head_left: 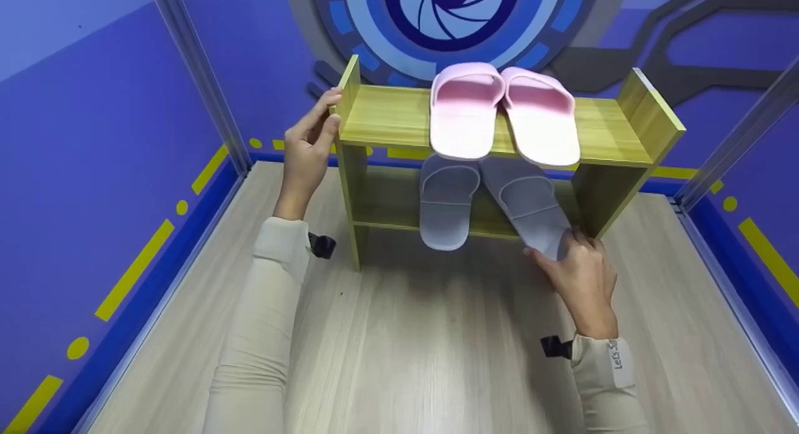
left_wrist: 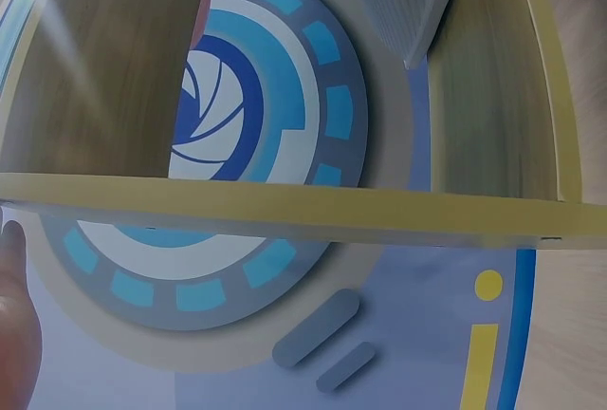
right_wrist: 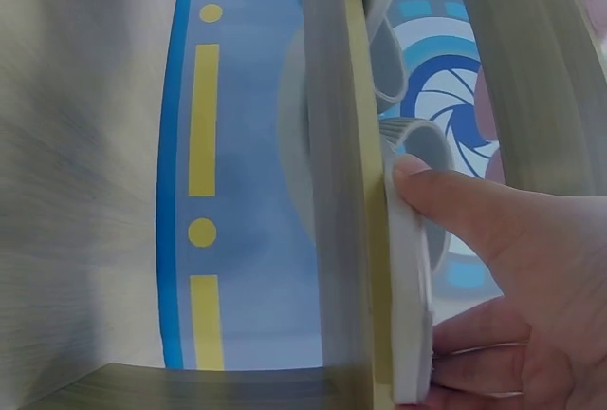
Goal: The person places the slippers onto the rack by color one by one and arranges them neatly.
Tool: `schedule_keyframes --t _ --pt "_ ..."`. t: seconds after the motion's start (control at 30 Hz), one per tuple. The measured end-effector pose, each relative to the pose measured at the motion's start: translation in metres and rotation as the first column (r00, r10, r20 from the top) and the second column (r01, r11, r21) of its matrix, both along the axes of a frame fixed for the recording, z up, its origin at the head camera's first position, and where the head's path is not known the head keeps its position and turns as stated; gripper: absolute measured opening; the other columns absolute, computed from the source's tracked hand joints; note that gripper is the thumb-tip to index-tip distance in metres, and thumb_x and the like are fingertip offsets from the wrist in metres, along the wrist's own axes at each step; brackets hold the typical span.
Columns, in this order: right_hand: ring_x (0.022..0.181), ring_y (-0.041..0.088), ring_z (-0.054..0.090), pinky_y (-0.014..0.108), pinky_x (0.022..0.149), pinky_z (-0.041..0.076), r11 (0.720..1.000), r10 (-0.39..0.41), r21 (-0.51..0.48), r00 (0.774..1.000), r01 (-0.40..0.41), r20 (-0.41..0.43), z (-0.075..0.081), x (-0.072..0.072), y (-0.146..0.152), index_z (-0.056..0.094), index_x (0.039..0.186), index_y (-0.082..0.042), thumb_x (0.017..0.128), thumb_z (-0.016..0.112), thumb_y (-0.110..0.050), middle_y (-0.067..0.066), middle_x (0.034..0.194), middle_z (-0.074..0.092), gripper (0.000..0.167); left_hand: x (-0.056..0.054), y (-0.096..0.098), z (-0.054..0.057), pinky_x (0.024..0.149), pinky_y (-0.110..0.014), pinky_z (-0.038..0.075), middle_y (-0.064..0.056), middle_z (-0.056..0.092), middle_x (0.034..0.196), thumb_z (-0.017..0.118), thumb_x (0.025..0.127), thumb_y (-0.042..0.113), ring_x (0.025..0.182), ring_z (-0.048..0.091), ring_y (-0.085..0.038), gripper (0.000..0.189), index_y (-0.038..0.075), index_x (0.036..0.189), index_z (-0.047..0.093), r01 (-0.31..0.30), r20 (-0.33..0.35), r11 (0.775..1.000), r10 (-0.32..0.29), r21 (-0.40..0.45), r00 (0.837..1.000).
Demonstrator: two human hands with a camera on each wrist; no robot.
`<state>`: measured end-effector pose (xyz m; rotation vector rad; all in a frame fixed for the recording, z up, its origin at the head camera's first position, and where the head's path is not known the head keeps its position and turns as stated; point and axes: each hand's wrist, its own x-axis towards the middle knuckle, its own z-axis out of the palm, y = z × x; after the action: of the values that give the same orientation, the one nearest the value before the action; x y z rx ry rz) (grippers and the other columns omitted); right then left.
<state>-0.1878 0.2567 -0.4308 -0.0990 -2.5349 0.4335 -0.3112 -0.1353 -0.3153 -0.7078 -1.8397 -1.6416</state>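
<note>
A small two-tier wooden shoe rack [head_left: 399, 118] stands in front of me. My left hand [head_left: 309, 140] grips the upper edge of its left side panel, and one finger shows at the left of the left wrist view. On the lower shelf lie a left grey slipper [head_left: 444, 225] and a right grey slipper [head_left: 530, 203], the right one angled outward. My right hand [head_left: 583, 275] holds the sole end of the right grey slipper, its thumb [right_wrist: 446, 192] on one edge and its fingers on the other. In the right wrist view this slipper rests along the shelf edge.
A pair of pink slippers, the left one [head_left: 465, 118] and the right one [head_left: 543, 122], sits on the top shelf with soles overhanging its front edge. Blue walls [head_left: 93, 140] with metal corner posts enclose the wood-look floor [head_left: 431, 359].
</note>
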Motion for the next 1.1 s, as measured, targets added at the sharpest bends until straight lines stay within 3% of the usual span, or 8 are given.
schedule_keyframes --t 0.2,0.33,0.43,0.57,0.67,0.77,0.93,1.1 --pt "0.089 0.044 0.056 0.059 0.067 0.045 0.997 0.079 -0.015 0.996 -0.078 0.04 0.001 0.002 0.005 0.059 0.101 0.011 0.071 0.082 -0.037 0.027 0.107 0.062 0.061 0.011 0.003 0.008 0.071 -0.021 0.042 -0.012 0.054 0.141 0.051 0.098 0.007 0.102 0.06 -0.014 0.034 -0.003 0.13 0.057 -0.012 0.029 1.0 0.012 -0.009 1.0" --pt "0.089 0.044 0.055 0.059 0.066 0.044 0.995 0.099 -0.039 0.994 -0.096 0.056 0.002 0.003 0.007 0.059 0.099 0.009 0.072 0.081 -0.035 0.026 0.106 0.063 0.056 0.02 0.005 0.015 0.066 -0.02 0.041 -0.012 0.055 0.139 0.051 0.098 0.005 0.073 0.048 -0.018 0.032 -0.004 0.129 0.058 -0.01 0.038 1.0 0.011 -0.007 0.999" --pt "0.087 0.042 0.055 0.057 0.062 0.042 0.995 0.087 -0.056 0.994 -0.084 0.065 0.002 0.003 0.007 0.058 0.093 0.005 0.072 0.08 -0.036 0.023 0.101 0.063 0.051 0.02 0.005 0.015 0.066 -0.021 0.04 -0.012 0.056 0.138 0.051 0.098 0.005 0.068 0.044 -0.018 0.032 -0.004 0.128 0.058 -0.01 0.036 1.0 0.01 -0.002 0.999" --pt "0.088 0.041 0.056 0.056 0.062 0.043 0.996 0.066 -0.069 0.996 -0.062 0.058 0.0 0.003 0.006 0.06 0.093 0.004 0.072 0.08 -0.039 0.022 0.102 0.063 0.051 0.019 0.005 0.014 0.069 -0.021 0.043 -0.013 0.055 0.139 0.052 0.098 0.005 0.077 0.052 -0.017 0.032 -0.004 0.128 0.058 -0.005 0.036 1.0 0.005 0.004 0.999" --pt "0.091 0.043 0.057 0.057 0.066 0.044 0.996 0.059 -0.074 0.997 -0.055 0.052 -0.001 0.003 0.003 0.062 0.097 0.005 0.072 0.08 -0.04 0.024 0.105 0.064 0.055 0.019 0.005 0.013 0.074 -0.021 0.046 -0.013 0.055 0.139 0.052 0.098 0.005 0.102 0.061 -0.015 0.032 -0.005 0.128 0.058 -0.004 0.031 1.0 0.004 0.002 1.0" --pt "0.095 0.044 0.056 0.058 0.069 0.044 0.996 0.054 -0.081 0.996 -0.048 0.071 0.0 0.003 0.0 0.062 0.103 0.006 0.074 0.079 -0.042 0.025 0.111 0.064 0.059 0.019 0.004 0.013 0.079 -0.022 0.048 -0.014 0.055 0.139 0.052 0.098 0.005 0.125 0.055 -0.014 0.033 -0.005 0.128 0.058 -0.006 0.022 1.0 0.006 -0.003 1.0" --pt "0.098 0.044 0.055 0.059 0.07 0.044 0.992 0.064 -0.113 0.993 -0.053 0.099 0.004 0.003 -0.005 0.061 0.109 0.006 0.075 0.079 -0.042 0.025 0.113 0.062 0.061 0.019 0.004 0.013 0.084 -0.02 0.048 -0.014 0.055 0.139 0.053 0.097 0.005 0.127 0.054 -0.017 0.033 -0.004 0.129 0.058 -0.013 0.013 1.0 0.013 -0.008 1.0" --pt "0.089 0.042 0.055 0.052 0.067 0.042 0.981 0.13 -0.152 0.99 -0.122 0.045 0.004 0.001 -0.006 0.062 0.097 0.005 0.073 0.083 -0.033 0.022 0.092 0.062 0.05 0.02 0.005 0.015 0.096 -0.023 0.047 -0.015 0.055 0.139 0.052 0.098 0.004 0.13 0.051 -0.016 0.032 -0.005 0.128 0.058 -0.015 0.019 1.0 0.015 -0.003 1.0"
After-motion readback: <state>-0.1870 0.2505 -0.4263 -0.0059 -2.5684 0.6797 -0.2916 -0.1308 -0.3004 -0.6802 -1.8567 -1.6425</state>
